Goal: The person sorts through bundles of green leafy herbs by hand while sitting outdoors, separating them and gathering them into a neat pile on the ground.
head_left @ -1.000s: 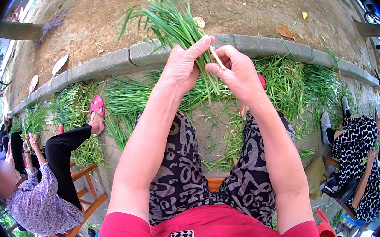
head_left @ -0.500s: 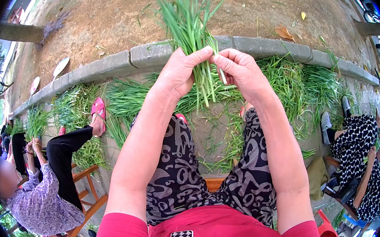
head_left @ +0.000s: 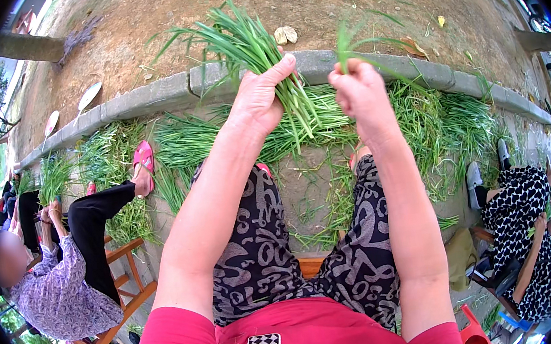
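Note:
My left hand [head_left: 260,100] is closed round a bunch of chives [head_left: 245,41], long green blades with paler stem ends. The blades fan up and to the left over the curb, and the stem ends stick out below the thumb to the right. My right hand [head_left: 362,92] is closed on a few loose chive blades [head_left: 344,47], apart from the bunch and to its right; these are smeared by motion. Below both hands, a laid-out heap of chives [head_left: 329,109] stretches along the near side of the curb. Looser, tangled greens [head_left: 415,127] lie to the right.
A concrete curb [head_left: 153,96] crosses in front, with bare soil [head_left: 139,25] beyond. At left a person [head_left: 66,288] sits on a wooden chair [head_left: 131,271], greens in hand. Another seated person in patterned clothes [head_left: 523,226] is at right, near a red plastic thing [head_left: 474,332].
My right hand has pulled away from the bunch to the right, taking a few blades along. In my left hand the bunch has tipped over to the left.

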### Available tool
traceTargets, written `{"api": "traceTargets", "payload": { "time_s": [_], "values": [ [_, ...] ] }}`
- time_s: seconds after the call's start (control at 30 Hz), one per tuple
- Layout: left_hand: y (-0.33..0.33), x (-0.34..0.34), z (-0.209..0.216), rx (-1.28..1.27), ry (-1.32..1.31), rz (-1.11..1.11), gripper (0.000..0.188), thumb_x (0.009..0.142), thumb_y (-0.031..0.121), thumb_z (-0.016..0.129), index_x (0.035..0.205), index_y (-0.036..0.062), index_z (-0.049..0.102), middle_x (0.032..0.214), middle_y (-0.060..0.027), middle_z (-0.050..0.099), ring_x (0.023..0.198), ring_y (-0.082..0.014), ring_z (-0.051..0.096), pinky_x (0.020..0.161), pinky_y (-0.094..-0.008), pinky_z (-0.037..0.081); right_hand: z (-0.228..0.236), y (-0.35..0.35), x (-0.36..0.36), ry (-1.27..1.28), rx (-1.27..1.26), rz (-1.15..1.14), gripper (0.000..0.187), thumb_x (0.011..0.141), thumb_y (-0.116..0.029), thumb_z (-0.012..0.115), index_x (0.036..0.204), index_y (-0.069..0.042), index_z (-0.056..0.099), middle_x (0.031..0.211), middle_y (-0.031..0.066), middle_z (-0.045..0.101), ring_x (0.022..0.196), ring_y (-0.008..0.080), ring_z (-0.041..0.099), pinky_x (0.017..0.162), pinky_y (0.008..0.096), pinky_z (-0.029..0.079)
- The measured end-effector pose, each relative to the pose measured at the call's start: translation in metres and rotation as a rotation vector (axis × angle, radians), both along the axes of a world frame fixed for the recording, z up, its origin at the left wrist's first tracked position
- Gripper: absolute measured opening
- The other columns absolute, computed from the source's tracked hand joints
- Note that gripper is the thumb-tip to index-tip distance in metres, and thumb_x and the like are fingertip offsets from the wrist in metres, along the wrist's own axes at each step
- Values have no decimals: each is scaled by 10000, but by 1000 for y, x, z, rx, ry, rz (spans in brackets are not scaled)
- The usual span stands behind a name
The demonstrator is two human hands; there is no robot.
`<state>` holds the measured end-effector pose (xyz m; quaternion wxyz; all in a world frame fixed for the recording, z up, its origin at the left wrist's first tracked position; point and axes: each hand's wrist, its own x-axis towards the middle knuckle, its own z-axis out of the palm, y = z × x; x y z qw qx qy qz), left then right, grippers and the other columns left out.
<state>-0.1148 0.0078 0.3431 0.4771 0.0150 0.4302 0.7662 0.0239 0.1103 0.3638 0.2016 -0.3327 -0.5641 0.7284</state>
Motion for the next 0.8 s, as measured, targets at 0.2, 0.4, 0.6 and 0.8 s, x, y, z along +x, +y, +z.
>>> {"api": "traceTargets", "payload": {
  "time_s": [0.2, 0.4, 0.6, 0.8],
  "values": [
    [1, 6, 4, 26, 41, -66, 259, 817, 95, 678, 1043, 94, 552, 910, -17, 595, 815, -167, 584, 742, -346, 502, -5, -20, -11, -97, 305, 199, 380, 756, -216, 724, 990, 28, 550, 881, 71, 604, 793, 149, 558, 740, 296, 465],
    [-2, 2, 7, 74, -26, -116, 290, 822, 109, 674, 1086, 84, 557, 934, -29, 625, 834, -157, 601, 757, -328, 511, 4, -9, -1, 35, -179, 197, 190, 824, -172, 657, 924, -39, 565, 712, -32, 538, 523, 3, 397, 431, 165, 278],
    [-4, 4, 15, 31, -8, -89, 275, 812, 104, 681, 1061, 84, 564, 924, -42, 628, 829, -157, 604, 746, -314, 515, 7, -9, -3, -4, -120, 183, 187, 822, -199, 661, 890, -50, 570, 678, -44, 518, 516, 6, 387, 425, 173, 270],
    [-3, 4, 9, 72, 31, -152, 198, 825, 131, 672, 988, 86, 569, 900, -42, 626, 811, -159, 606, 723, -322, 520, 3, -13, -5, -38, -30, 230, 184, 823, -200, 654, 888, -45, 578, 691, -41, 516, 515, 19, 388, 440, 185, 292]
  ]
}}
